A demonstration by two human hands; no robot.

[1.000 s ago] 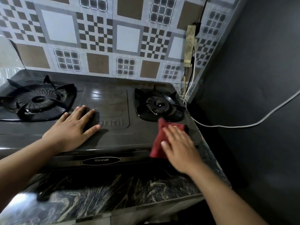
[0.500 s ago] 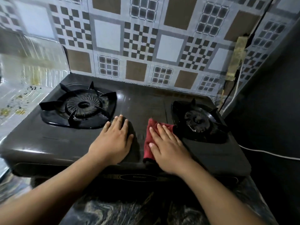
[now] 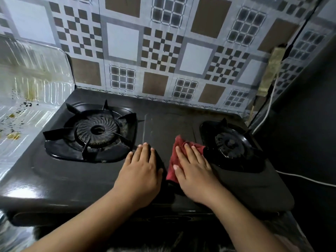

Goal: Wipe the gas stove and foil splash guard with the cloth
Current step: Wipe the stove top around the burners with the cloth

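The dark, glossy two-burner gas stove [image 3: 76, 180] sits on a marbled counter against a patterned tile wall [image 3: 163, 42]. The crumpled dark red cloth [image 3: 175, 157] lies on the stove's flat centre panel, just left of the smaller right burner [image 3: 231, 144]. The right hand [image 3: 195, 170] lies flat on the cloth with fingers straight and slightly spread, pressing it down; most of the cloth is hidden beneath the palm, only its far and left edges showing. The left hand [image 3: 141, 171] rests palm-down on the bare stove top just beside the cloth, fingers straight and held close together, near the front edge of the larger left burner [image 3: 94, 131]. The shiny ribbed foil splash guard [image 3: 34, 79] stands at the stove's left, cut off by the frame edge and flecked with yellow-brown and dark spots. The front panel's oval badge is too dim to read, possibly a brand label. A white cable [image 3: 269, 106] runs down at right.
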